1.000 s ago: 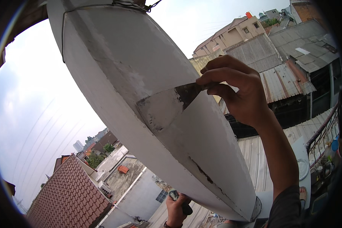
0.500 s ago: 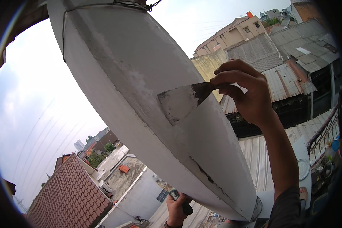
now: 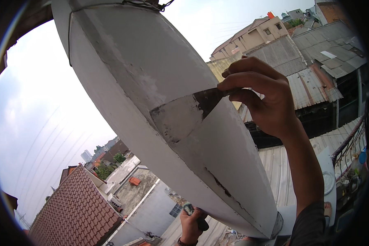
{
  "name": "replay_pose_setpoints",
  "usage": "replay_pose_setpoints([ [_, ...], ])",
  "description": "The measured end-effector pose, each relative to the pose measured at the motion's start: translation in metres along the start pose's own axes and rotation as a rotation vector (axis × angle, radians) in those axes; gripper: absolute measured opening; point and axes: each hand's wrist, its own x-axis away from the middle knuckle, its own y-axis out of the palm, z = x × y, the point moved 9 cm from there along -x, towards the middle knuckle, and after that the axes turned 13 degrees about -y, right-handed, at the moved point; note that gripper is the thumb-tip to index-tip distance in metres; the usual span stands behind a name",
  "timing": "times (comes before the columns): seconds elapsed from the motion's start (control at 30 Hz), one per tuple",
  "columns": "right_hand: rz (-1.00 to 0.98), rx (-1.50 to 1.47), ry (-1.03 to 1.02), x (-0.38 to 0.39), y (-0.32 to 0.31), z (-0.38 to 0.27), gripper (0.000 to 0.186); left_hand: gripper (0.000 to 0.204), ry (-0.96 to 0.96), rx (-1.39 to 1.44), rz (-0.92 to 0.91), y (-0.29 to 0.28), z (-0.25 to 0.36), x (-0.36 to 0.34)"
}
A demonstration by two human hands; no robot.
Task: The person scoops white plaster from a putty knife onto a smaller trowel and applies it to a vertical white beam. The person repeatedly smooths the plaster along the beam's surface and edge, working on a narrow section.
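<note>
A long curved grey-white panel (image 3: 164, 57) fills the middle, with a raised seam down it and a dark crack low on its face. My right hand (image 3: 262, 92) pinches a wide putty knife (image 3: 178, 115) near its neck; the putty-smeared blade lies against the panel beside the seam. Low in the view, at the panel's lower edge, my left hand (image 3: 190, 229) is closed on a dark object with a mottled top (image 3: 201, 222), too small to identify.
Rope or wire (image 3: 71, 37) wraps the panel's upper end. Behind are corrugated roofs (image 3: 309, 86), a red tiled roof (image 3: 74, 205) and buildings below. A curved metal railing (image 3: 348, 143) stands at the right, near a bare foot on a light ledge (image 3: 330, 180).
The putty knife moved right half a second ago and is now back to the left, near where it was a second ago. My left hand has stayed in place.
</note>
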Motion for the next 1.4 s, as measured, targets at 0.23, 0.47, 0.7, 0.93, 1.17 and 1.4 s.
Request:
replay_pose_setpoints([
  [0.23,-0.033,0.080,-0.017,-0.006,-0.006,0.014,0.027,0.016,-0.016,0.022,-0.017,-0.008,-0.003,-0.005],
  [0.47,-0.062,0.061,-0.059,-0.020,0.000,0.009,0.026,0.017,-0.020,0.014,0.004,-0.003,-0.002,-0.001],
  [0.7,-0.051,0.057,-0.068,-0.023,0.000,0.001,0.026,0.015,-0.015,0.024,0.042,-0.008,-0.003,-0.001],
  [0.93,-0.032,0.107,0.013,0.002,-0.008,0.013,0.027,0.017,-0.017,0.011,0.012,-0.006,-0.001,-0.002],
  [1.17,-0.017,0.062,0.015,0.024,-0.007,0.004,0.031,0.021,0.008,-0.035,-0.010,-0.002,-0.001,-0.001],
  [1.4,-0.069,0.173,-0.062,0.019,-0.011,-0.028,0.032,0.018,-0.008,-0.041,0.038,-0.002,0.001,0.001],
])
